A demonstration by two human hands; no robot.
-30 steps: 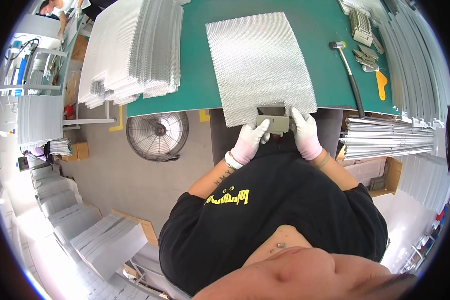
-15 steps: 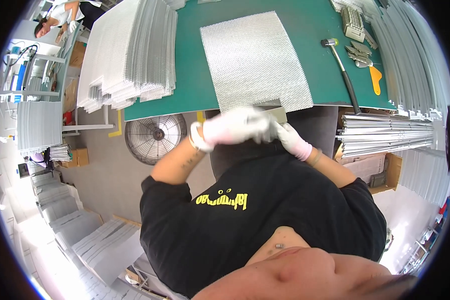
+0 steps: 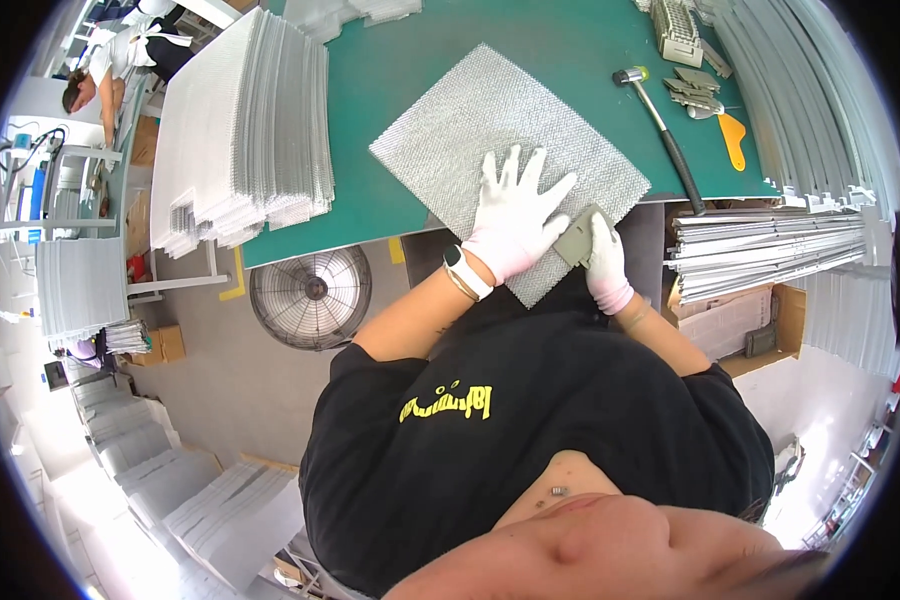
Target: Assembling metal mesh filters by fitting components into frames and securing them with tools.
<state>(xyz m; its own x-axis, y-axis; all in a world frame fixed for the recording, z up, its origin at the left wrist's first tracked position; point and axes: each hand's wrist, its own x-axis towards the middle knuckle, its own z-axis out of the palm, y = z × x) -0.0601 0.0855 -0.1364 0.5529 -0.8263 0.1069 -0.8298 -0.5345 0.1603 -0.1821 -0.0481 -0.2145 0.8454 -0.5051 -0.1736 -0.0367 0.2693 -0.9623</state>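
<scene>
A silvery mesh sheet lies turned cornerwise on the green table, with its near corner overhanging the edge toward me. My left hand, in a white glove, is spread flat on the sheet, fingers apart. In my gloved right hand is a flat grey-green plastic piece, gripped at the sheet's near right edge. Its exact contact with the mesh is partly hidden under the fingers.
A tall stack of mesh sheets stands at left. On the right lie a mallet, an orange scraper, grey-green plastic pieces and long metal strips. A floor fan stands below the table's left part. Another person works far left.
The mesh sheet has turned cornerwise and its near corner has come toward me. My left hand has moved from beside the right onto the sheet, spreading flat. The plastic piece now shows more fully.
</scene>
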